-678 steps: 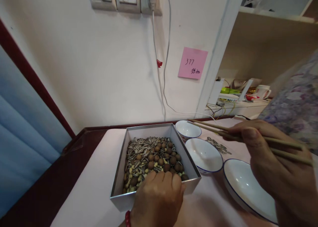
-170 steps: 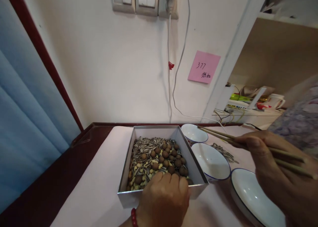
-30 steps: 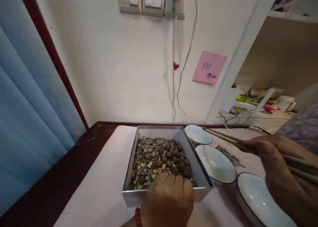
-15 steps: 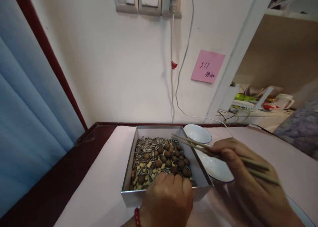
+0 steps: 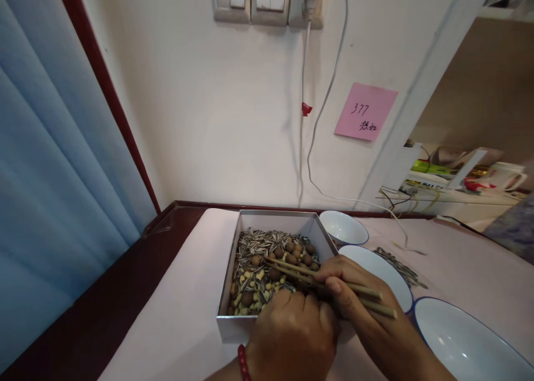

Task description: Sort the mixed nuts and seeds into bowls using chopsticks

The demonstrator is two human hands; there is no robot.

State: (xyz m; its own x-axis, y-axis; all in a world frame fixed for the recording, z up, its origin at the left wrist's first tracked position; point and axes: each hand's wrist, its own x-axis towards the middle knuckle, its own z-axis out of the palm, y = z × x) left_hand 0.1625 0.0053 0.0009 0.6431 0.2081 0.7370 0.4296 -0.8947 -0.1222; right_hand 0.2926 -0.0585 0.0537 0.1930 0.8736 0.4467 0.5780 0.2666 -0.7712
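Observation:
A silver-rimmed box point(image 5: 236, 331) holds striped sunflower seeds point(image 5: 261, 241), several round brown balls like dried longans point(image 5: 247, 298), and small yellowish kernels point(image 5: 250, 284). My left hand point(image 5: 292, 334), with a red bead bracelet, is closed over the near wall of the box; its fingertips are hidden. Pinched in my right hand point(image 5: 371, 314) is a pair of wooden chopsticks point(image 5: 294, 268). Their tips reach in among the brown balls near the middle of the box. Whether the tips grip a ball, I cannot tell.
White blue-rimmed bowls stand right of the box: a small one point(image 5: 342, 229) at the back, a second point(image 5: 381, 267), and a large one point(image 5: 467, 342) nearest. Sunflower seeds point(image 5: 403, 268) lie on the pink table cover point(image 5: 175, 292). A white cable point(image 5: 359, 198) trails down the wall onto the table.
My right hand has moved left with the chopsticks, from above the box's right wall to down among the balls. The left hand keeps its grip. The view has shifted slightly left.

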